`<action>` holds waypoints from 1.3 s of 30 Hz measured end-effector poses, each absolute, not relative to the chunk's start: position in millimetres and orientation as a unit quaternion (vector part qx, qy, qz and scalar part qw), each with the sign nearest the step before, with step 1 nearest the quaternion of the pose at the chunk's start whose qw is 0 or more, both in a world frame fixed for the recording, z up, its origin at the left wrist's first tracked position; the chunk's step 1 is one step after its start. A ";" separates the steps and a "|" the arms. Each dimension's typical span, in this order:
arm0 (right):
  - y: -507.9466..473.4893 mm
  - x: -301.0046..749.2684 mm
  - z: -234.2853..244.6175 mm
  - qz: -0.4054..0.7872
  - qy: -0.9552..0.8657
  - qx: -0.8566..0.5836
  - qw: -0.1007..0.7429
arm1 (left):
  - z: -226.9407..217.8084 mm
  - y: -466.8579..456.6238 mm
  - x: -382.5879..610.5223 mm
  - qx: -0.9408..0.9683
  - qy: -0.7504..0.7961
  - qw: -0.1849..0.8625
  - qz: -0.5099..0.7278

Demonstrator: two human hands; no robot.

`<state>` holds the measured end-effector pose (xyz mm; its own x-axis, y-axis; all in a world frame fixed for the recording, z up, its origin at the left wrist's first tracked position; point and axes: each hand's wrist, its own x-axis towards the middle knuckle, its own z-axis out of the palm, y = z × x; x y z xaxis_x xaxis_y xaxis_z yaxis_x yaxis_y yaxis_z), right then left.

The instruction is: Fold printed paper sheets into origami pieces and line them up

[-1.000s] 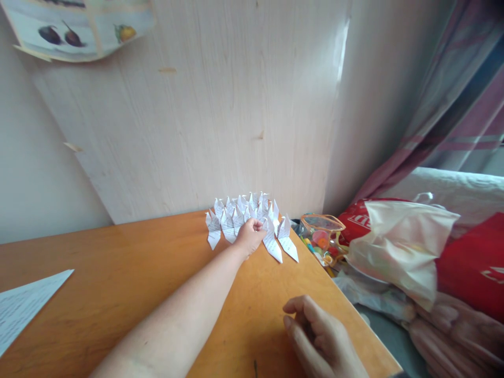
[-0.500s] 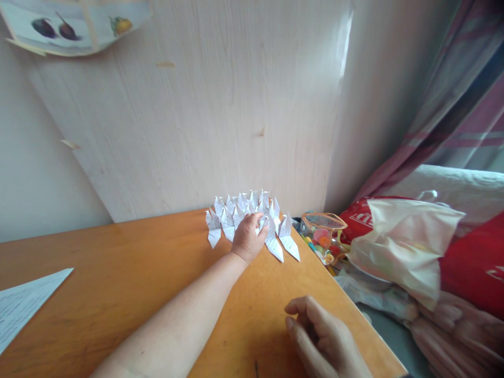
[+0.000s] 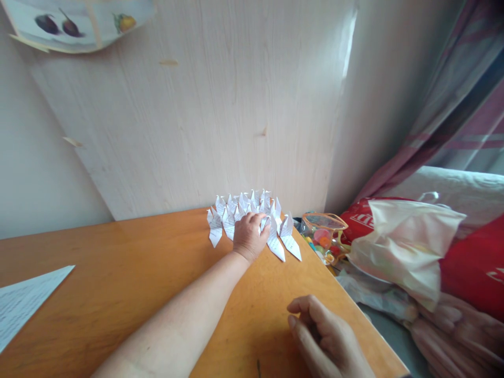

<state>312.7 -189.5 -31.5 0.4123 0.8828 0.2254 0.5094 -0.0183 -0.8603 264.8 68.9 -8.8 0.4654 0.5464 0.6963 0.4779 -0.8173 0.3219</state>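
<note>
One poster (image 3: 79, 23) with fruit pictures hangs at the upper left, its lower edge curling off the wall. One printed sheet (image 3: 23, 302) lies flat at the left edge of the desk (image 3: 118, 273), well apart from both hands. At the far edge of the desk, the folds (image 3: 220, 223), small white pieces of printed paper with pointed tips, sit in overlapping rows close to the panel (image 3: 197, 115). The close packing probably lets each fold lean on its neighbour. More than a dozen tips show, but no exact count is possible because the pieces overlap and the hand covers some. The left hand (image 3: 249, 235) reaches across the desk and rests on the front row, back upward and fingers curled down together among the folds. Whether it pinches one cannot be told. Two longer folds lie just right of it, pointing toward the near edge. The right hand (image 3: 326, 341) rests on the near right corner of the desk, loosely curled and holding nothing, likely as a brace. Off the desk to the right are one clear box (image 3: 323, 236) of coloured bits, one pale bag (image 3: 401, 241) over red bags, and one striped curtain (image 3: 452, 105).
</note>
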 end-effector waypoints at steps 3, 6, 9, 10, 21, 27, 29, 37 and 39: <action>-189.6 314.4 -29.5 0.198 -0.522 -0.683 0.470 | -10.2 67.8 264.4 0.856 0.303 0.031 0.418; -189.2 316.4 -25.7 0.197 -0.530 -0.686 0.457 | -10.1 65.3 263.9 0.858 0.305 0.015 0.412; -188.6 316.4 -23.2 0.186 -0.531 -0.689 0.456 | -7.5 61.7 264.2 0.861 0.311 -0.010 0.401; -188.5 316.1 -22.8 0.183 -0.531 -0.690 0.456 | -6.4 60.6 264.4 0.862 0.313 -0.017 0.398; -188.7 316.0 -23.8 0.178 -0.535 -0.693 0.449 | -4.8 55.7 263.1 0.857 0.315 -0.020 0.407; -190.3 317.1 -29.2 0.185 -0.540 -0.694 0.439 | -5.5 62.1 263.4 0.841 0.326 0.021 0.432; -191.0 318.0 -31.7 0.188 -0.541 -0.693 0.437 | -6.0 65.0 264.3 0.832 0.318 0.064 0.450; -191.3 319.9 -31.9 0.189 -0.545 -0.689 0.439 | -6.6 67.1 279.7 0.651 0.349 0.472 0.481; -191.4 319.2 -31.3 0.192 -0.545 -0.687 0.442 | -3.7 65.6 283.0 0.625 0.350 0.519 0.467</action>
